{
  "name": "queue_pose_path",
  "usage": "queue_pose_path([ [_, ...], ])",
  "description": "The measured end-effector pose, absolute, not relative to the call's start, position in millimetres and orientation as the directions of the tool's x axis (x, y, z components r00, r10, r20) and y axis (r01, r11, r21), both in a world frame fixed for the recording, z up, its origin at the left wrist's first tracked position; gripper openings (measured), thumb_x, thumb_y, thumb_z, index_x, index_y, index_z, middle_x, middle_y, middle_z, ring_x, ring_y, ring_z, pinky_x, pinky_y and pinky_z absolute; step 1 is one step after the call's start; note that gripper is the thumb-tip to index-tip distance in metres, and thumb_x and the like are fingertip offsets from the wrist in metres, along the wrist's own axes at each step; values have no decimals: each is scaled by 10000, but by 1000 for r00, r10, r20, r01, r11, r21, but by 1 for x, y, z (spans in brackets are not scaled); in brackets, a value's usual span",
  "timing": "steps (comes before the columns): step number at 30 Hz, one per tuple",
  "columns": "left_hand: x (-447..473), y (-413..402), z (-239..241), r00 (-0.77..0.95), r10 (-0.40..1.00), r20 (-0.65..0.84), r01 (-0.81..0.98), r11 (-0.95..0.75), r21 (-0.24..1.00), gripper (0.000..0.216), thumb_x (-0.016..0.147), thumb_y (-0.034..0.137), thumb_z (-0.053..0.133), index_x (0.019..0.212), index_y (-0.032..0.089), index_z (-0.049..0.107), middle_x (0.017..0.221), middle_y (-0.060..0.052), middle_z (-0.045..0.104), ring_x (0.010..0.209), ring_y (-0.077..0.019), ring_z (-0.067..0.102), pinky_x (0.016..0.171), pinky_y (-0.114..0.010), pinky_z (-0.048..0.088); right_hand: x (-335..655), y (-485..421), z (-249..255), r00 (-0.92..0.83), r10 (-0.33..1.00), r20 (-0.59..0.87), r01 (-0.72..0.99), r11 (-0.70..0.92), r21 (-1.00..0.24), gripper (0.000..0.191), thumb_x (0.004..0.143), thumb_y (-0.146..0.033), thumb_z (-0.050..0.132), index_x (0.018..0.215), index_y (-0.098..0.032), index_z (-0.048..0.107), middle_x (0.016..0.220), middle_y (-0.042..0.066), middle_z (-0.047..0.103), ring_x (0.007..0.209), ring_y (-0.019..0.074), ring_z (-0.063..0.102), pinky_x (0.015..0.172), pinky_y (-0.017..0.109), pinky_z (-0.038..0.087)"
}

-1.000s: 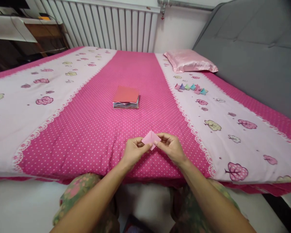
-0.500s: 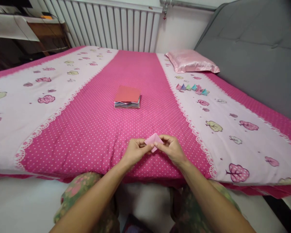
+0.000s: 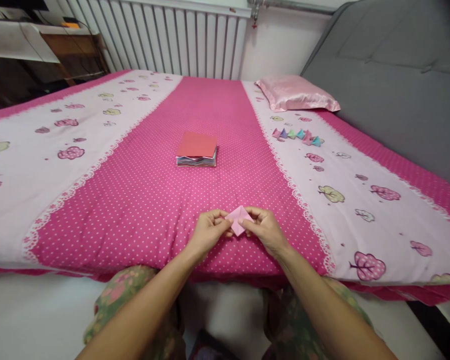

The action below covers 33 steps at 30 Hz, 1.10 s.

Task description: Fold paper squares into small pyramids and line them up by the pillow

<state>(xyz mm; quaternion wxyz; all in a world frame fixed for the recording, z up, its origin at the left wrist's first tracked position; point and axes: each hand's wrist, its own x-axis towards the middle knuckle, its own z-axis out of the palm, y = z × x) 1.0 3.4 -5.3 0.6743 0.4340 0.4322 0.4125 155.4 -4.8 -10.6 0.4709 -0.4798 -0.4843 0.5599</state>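
A small folded square of pink paper [image 3: 238, 227] is held cornerwise between my two hands, just above the near edge of the bed. My left hand [image 3: 209, 230] pinches its left corner, thumb on top and fingers curled behind. On the other side my right hand [image 3: 265, 226] grips the right corner, its thumb lying on the paper's face. Crease lines meet near the paper's middle. Farther off lies a stack of coloured paper [image 3: 197, 146] with a red-orange sheet on top.
Several small folded paper pieces [image 3: 300, 135] in pink, purple, green and blue stand in a row at the right. Behind them is a pink pillow [image 3: 296, 93] beside the grey headboard [image 3: 390, 75]. A white radiator [image 3: 172, 40] lines the far wall.
My left thumb has drawn back a little toward the paper's left corner, so more of its face shows. The paper stays in both hands.
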Motion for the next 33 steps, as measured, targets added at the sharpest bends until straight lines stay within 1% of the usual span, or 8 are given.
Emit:
queue_pose_path([
  [4, 1, 4, -5, 281, 932, -229, -261, 304, 916, 265, 623, 230, 743, 815, 96, 619, 556, -11, 632, 484, -75, 569, 528, -177, 447, 156, -4, -12, -65, 997, -35, -43, -38, -998, 216, 635, -293, 705, 817, -177, 714, 625, 3, 625, 481, 89, 475, 464, 226, 384],
  [7, 0, 3, -1, 295, 923, -248, -310, 338, 888, 236, 632, 194, 725, 826, 94, 636, 639, -34, 665, 528, -82, 595, 578, -191, 484, 160, -3, -11, -77, 995, 67, 25, 69, -997, 159, 687, -244, 660, 825, -212, 734, 674, 6, 643, 524, 96, 499, 512, 239, 400],
  [12, 0, 2, 5, 329, 911, -251, -353, 365, 861, 208, 685, 200, 685, 862, 98, 653, 697, -44, 676, 570, -92, 619, 597, -190, 517, 168, -3, -3, -177, 935, 308, 197, 341, -919, 229, 754, -136, 559, 852, -239, 738, 731, 20, 629, 648, 120, 565, 585, 244, 428],
  [16, 0, 2, 6, 334, 910, -245, -378, 368, 849, 221, 706, 187, 672, 912, 118, 630, 725, -35, 672, 584, -94, 623, 609, -202, 530, 171, -4, 0, -220, 877, 427, 264, 475, -839, 279, 751, -84, 529, 850, -242, 736, 747, 23, 623, 680, 124, 580, 606, 245, 444],
  [22, 0, 2, 5, 327, 915, -238, -391, 360, 847, 134, 687, 164, 662, 805, 102, 655, 755, -33, 654, 666, -87, 620, 665, -170, 505, 174, -2, -1, -310, 806, 504, 303, 587, -751, 319, 734, -43, 512, 843, -250, 728, 760, 17, 610, 696, 127, 581, 612, 246, 459],
  [26, -1, 1, 4, 314, 920, -235, -381, 349, 856, 86, 681, 153, 628, 749, 108, 657, 740, -31, 657, 697, -103, 625, 721, -206, 502, 175, -2, -4, -357, 762, 541, 330, 644, -690, 334, 725, -30, 503, 843, -253, 722, 769, 14, 600, 689, 123, 570, 594, 239, 460],
  [30, -2, 1, 1, 308, 930, -199, -308, 296, 904, 143, 674, 189, 688, 790, 116, 651, 728, -40, 686, 675, -105, 632, 700, -210, 485, 176, -2, -5, -397, 724, 564, 343, 687, -641, 347, 720, -9, 496, 844, -243, 720, 787, 21, 593, 698, 123, 571, 600, 242, 465],
  [33, -2, 1, -2, 335, 927, -168, -279, 268, 922, 213, 667, 249, 726, 822, 120, 657, 753, -59, 707, 680, -113, 641, 686, -217, 482, 177, -2, -5, -411, 715, 566, 333, 695, -637, 358, 722, 3, 499, 850, -248, 720, 809, 23, 578, 717, 122, 569, 610, 243, 466],
])
